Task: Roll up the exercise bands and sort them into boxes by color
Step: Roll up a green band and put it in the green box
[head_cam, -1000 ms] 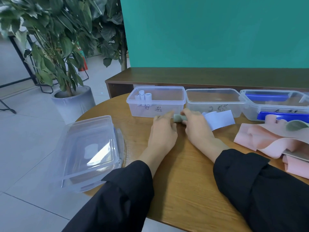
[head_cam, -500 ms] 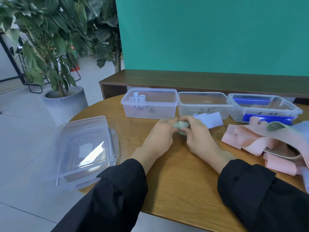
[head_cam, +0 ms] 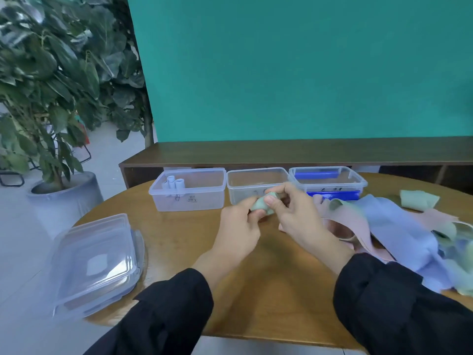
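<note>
Above a round wooden table (head_cam: 268,283), just in front of the middle box (head_cam: 256,185): a small roll of green exercise band (head_cam: 262,204), lifted clear of the tabletop and pinched from both sides. Left hand (head_cam: 239,229) curled around the roll's near end, thumb and fingertips closed on it; right hand (head_cam: 294,216) pinching the far end between thumb and forefinger, remaining fingers bent loosely behind. Black sleeves (head_cam: 384,298) on both arms. Along the table's far edge, three clear plastic boxes side by side, each with a handwritten mark on its front wall: left box (head_cam: 188,190) holding a few pale rolled bands (head_cam: 174,184) upright in its far left corner; middle box partly hidden behind the hands, contents not discernible; right box (head_cam: 329,181) containing blue rolls (head_cam: 332,194). At right, an unrolled heap of loose bands (head_cam: 399,226) in pink, lavender-blue and green, sprawled across the tabletop. At the table's left edge, stacked clear lids (head_cam: 97,262), overhanging the rim. Behind: a dark wooden bench (head_cam: 281,152), a teal backdrop (head_cam: 294,67), and a leafy potted plant (head_cam: 51,85) on the tiled floor at left.
</note>
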`<move>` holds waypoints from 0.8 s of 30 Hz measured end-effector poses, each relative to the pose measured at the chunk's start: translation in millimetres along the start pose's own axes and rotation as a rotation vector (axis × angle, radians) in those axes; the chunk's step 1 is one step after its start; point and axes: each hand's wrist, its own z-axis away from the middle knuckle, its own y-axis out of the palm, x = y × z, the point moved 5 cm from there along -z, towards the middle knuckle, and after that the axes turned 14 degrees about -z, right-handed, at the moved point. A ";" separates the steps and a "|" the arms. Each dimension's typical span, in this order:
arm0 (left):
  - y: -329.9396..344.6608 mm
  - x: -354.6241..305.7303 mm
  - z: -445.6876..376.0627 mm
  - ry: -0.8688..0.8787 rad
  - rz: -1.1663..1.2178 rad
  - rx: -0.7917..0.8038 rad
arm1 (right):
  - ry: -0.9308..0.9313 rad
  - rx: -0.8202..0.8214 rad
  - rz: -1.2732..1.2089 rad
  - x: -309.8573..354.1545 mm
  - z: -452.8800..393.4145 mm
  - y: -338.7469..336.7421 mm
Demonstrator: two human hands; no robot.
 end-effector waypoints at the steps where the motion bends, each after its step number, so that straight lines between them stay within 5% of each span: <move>1: 0.0 -11.7 -4.7 -0.008 0.006 0.012 | -0.028 -0.011 0.037 10.7 -2.5 -11.0; 9: 15.4 -91.1 -48.0 -0.014 0.169 0.109 | -0.003 0.201 -0.053 63.3 -27.8 -103.8; 18: 62.4 -111.3 -84.1 -0.123 0.621 0.465 | 0.025 0.261 0.046 38.6 -71.8 -163.2; 24: 74.5 -101.7 -113.6 -0.020 0.499 0.282 | 0.071 0.134 0.054 5.4 -97.6 -172.2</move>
